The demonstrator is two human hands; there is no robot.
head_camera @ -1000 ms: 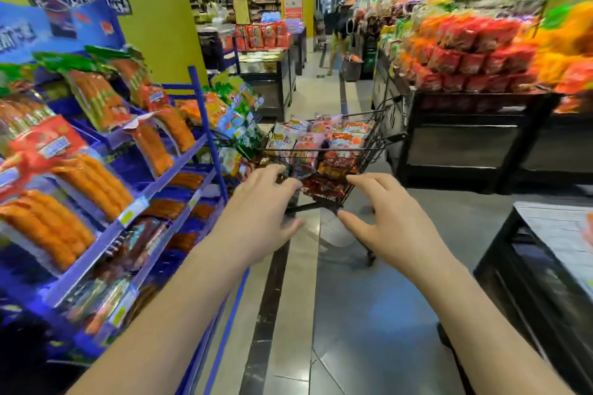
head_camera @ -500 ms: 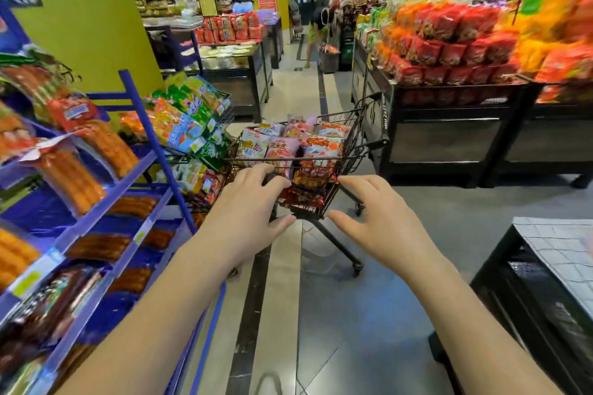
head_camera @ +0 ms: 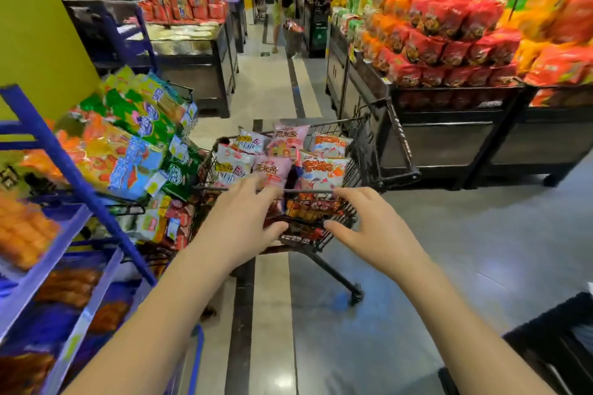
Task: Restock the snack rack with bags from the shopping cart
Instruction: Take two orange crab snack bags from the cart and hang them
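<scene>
At 12 o'clock: pink-and-white puffed foil snack bags (head_camera: 272,167) heaped in black wire shopping cart (head_camera: 361,151). Over its handle (head_camera: 308,191): left hand (head_camera: 240,221) and right hand (head_camera: 373,229), fingers loose, grasping nothing. Bags likely light, crushable, slick: pinch top seam.

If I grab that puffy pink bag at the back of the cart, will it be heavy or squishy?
Probably light: the pink bag looks puffed with air. Likely squishy and crinkly, since its thin wrapper looks creased. It may slide when pulled, as it leans loosely on other bags in the shopping cart.
</scene>
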